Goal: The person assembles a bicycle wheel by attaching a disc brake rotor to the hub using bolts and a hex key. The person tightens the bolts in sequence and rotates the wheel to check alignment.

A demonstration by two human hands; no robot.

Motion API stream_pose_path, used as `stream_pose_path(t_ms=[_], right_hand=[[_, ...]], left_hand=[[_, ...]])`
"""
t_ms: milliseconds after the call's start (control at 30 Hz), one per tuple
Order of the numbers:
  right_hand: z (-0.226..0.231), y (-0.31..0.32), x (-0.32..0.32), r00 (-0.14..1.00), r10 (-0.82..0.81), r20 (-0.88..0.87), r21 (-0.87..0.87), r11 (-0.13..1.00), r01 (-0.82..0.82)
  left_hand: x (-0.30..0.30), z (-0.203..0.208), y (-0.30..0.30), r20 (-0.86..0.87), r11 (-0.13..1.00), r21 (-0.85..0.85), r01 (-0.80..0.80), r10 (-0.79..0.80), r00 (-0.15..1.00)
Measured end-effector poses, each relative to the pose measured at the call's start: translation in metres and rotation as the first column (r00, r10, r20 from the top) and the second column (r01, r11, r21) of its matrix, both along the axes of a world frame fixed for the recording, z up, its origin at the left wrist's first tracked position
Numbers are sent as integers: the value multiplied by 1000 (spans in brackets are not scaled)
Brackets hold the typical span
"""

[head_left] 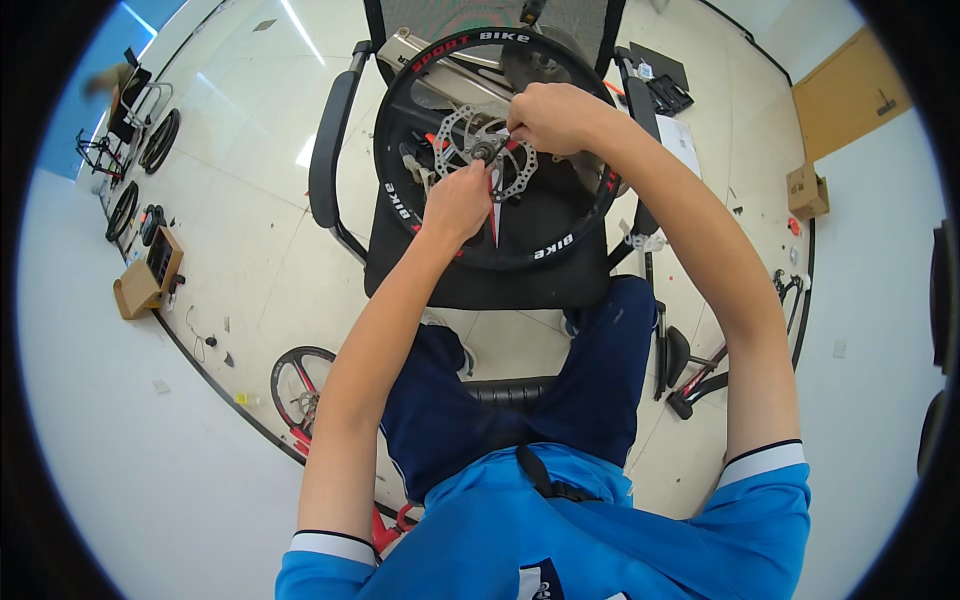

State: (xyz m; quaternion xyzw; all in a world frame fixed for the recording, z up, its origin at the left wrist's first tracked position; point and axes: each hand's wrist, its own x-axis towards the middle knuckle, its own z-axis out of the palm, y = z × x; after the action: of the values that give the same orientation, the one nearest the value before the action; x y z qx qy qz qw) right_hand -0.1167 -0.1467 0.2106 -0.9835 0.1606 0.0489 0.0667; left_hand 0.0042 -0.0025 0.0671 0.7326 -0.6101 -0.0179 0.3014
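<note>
A black bicycle wheel (388,140) with red and white lettering lies flat on the seat of an office chair (480,292) in front of me. At its middle sits a silver brake disc (447,127) around the hub (483,151). My left hand (460,205) is closed, its fingertips beside the hub at the disc's near side. Whatever those fingers pinch is hidden. From the right, my right hand (555,118) reaches over the wheel with fingers pinched at the disc's edge. A thin dark tool seems to run from them toward the hub; its kind is unclear.
The chair's armrests (328,165) flank the wheel. Beyond the disc lies a silver metal part (440,72). Rightward on the floor are a black tool case (668,95) and a bicycle frame (700,385). An open cardboard box (138,288) and a red-black wheel (298,385) lie left.
</note>
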Motion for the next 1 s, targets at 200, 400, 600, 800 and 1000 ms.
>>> stream_pose_path(t_ms=[200, 400, 600, 800, 1000], right_hand=[[0, 1, 6, 997, 69, 31, -18, 998, -68], [10, 13, 23, 989, 127, -73, -125, 983, -136], [7, 18, 25, 990, 69, -122, -143, 986, -87], [-15, -1, -22, 995, -29, -96, 105, 994, 39], [-26, 27, -30, 995, -82, 59, 158, 985, 72]], left_hand=[[-4, -5, -2, -85, 999, -10, -40, 39, 996], [-6, -17, 0, -148, 995, -54, -79, 70, 986], [-1, -15, 2, -55, 997, -53, -48, 45, 997], [6, -4, -3, 104, 997, 40, 65, -69, 992], [15, -12, -1, 189, 993, 55, 101, -110, 976]])
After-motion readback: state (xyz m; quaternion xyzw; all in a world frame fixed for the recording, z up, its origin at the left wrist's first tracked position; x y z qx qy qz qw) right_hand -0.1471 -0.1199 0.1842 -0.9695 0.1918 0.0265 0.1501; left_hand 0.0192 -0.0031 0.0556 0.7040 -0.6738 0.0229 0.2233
